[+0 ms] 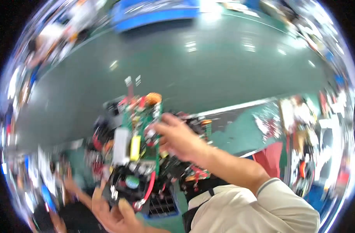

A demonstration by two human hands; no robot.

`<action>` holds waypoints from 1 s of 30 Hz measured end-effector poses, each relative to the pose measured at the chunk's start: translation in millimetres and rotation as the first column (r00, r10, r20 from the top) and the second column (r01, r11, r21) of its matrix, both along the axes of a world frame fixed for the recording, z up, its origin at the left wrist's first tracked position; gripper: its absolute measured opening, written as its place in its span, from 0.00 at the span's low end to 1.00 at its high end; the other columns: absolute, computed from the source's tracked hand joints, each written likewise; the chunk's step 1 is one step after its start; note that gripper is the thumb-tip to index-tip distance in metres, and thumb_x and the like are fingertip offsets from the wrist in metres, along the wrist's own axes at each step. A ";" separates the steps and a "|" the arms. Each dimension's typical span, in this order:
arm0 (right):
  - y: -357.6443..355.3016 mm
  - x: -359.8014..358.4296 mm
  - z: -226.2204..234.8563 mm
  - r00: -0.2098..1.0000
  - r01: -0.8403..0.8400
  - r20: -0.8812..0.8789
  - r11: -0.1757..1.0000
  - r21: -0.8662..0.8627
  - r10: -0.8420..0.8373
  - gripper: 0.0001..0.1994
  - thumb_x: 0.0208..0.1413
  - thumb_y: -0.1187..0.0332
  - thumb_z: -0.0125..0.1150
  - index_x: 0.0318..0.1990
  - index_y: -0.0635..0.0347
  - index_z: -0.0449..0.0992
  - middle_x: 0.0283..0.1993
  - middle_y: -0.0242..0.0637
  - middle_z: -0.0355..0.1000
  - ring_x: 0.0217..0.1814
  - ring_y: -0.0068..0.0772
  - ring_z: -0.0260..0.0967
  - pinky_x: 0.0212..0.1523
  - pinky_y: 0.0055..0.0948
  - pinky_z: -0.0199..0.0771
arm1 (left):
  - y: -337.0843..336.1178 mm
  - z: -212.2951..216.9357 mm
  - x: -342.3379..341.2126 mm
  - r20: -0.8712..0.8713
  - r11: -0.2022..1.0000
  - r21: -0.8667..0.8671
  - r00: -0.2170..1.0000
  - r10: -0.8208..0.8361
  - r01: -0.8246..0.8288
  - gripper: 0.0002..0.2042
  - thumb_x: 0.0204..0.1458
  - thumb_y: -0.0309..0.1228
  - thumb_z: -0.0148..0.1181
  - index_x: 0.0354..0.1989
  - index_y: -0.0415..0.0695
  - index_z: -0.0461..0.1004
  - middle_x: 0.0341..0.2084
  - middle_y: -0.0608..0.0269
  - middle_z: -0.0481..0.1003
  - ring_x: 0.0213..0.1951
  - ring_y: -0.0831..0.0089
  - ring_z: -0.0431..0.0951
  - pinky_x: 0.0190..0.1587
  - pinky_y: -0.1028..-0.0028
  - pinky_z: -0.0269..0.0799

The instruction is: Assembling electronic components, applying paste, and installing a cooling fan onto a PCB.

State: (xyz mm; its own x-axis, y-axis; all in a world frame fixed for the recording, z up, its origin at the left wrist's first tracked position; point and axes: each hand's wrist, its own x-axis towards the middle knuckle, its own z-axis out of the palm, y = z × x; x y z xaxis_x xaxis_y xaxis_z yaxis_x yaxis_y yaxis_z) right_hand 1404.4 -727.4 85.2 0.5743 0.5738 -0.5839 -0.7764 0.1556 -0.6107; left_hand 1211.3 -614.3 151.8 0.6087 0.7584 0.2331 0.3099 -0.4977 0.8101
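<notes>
head view: hands (146, 174) gripping circuit board (140, 136) midair

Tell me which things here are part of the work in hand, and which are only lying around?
In hand:
- green circuit board with fan, held up
- left hand, gripping its lower end
- right hand, fingers on its right edge

Lying about:
- other boards and red wires below
- green floor
- blue object at the top, blurred

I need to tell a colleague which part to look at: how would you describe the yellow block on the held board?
Start at the green circuit board held up between the left hand and right hand. Near its middle, beside a white block, sits the yellow block, the only upright yellow part there.
</notes>
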 end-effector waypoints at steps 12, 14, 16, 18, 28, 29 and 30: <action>-395.2 -144.8 24.6 0.420 0.900 0.290 0.435 -0.013 -0.860 0.28 0.54 0.62 0.63 0.61 0.51 0.58 0.48 0.28 0.71 0.46 0.19 0.67 0.37 0.24 0.68 | -266.1 -2.3 99.3 0.163 0.235 -0.004 0.233 -0.959 0.972 0.30 0.56 0.38 0.58 0.61 0.29 0.57 0.51 0.43 0.72 0.46 0.58 0.75 0.45 0.71 0.74; -461.4 -196.2 24.0 0.224 0.965 0.294 0.254 0.070 -0.929 0.28 0.55 0.65 0.62 0.61 0.52 0.57 0.49 0.29 0.71 0.47 0.21 0.69 0.37 0.24 0.70 | -343.6 -21.7 93.6 0.183 0.047 0.043 0.039 -0.982 0.998 0.29 0.55 0.32 0.58 0.62 0.30 0.56 0.51 0.43 0.71 0.46 0.60 0.75 0.45 0.71 0.74; -522.7 -245.3 12.5 0.036 0.990 0.291 0.074 0.122 -0.956 0.26 0.56 0.68 0.61 0.60 0.52 0.58 0.50 0.31 0.71 0.48 0.23 0.71 0.38 0.25 0.73 | -422.6 -34.5 72.6 0.229 -0.116 -0.164 -0.076 -0.970 0.980 0.30 0.53 0.28 0.58 0.63 0.32 0.55 0.51 0.45 0.70 0.46 0.61 0.75 0.44 0.71 0.74; -584.1 -295.0 -15.3 -0.125 0.989 0.330 -0.091 0.117 -0.935 0.25 0.55 0.71 0.60 0.59 0.53 0.59 0.51 0.33 0.71 0.49 0.26 0.71 0.39 0.27 0.76 | -506.7 -44.9 40.8 0.275 -0.224 -0.294 -0.143 -0.951 0.929 0.26 0.51 0.27 0.56 0.60 0.33 0.60 0.53 0.45 0.68 0.50 0.62 0.73 0.47 0.70 0.72; -824.4 -499.2 -22.1 -0.508 0.709 0.609 -0.697 -0.106 -0.610 0.26 0.51 0.72 0.58 0.59 0.60 0.61 0.46 0.34 0.73 0.39 0.23 0.75 0.34 0.21 0.78 | -861.2 -94.7 -96.1 0.299 -0.598 -0.642 -0.561 -0.772 0.480 0.27 0.49 0.13 0.47 0.61 0.38 0.60 0.52 0.57 0.69 0.33 0.82 0.74 0.35 0.81 0.72; -841.2 -509.7 -23.1 -0.529 0.685 0.615 -0.722 -0.097 -0.585 0.24 0.52 0.73 0.55 0.59 0.61 0.61 0.46 0.35 0.73 0.40 0.25 0.75 0.34 0.23 0.79 | -883.4 -102.2 -109.1 0.319 -0.613 -0.661 -0.577 -0.752 0.433 0.27 0.49 0.13 0.46 0.61 0.38 0.59 0.57 0.57 0.67 0.32 0.85 0.72 0.33 0.83 0.69; -860.4 -526.4 -26.7 -0.528 0.674 0.648 -0.735 -0.075 -0.550 0.23 0.53 0.73 0.54 0.58 0.61 0.62 0.46 0.36 0.73 0.41 0.26 0.76 0.35 0.25 0.80 | -906.3 -112.1 -123.3 0.326 -0.634 -0.644 -0.596 -0.733 0.428 0.27 0.50 0.13 0.47 0.62 0.38 0.58 0.56 0.57 0.67 0.31 0.85 0.72 0.33 0.83 0.69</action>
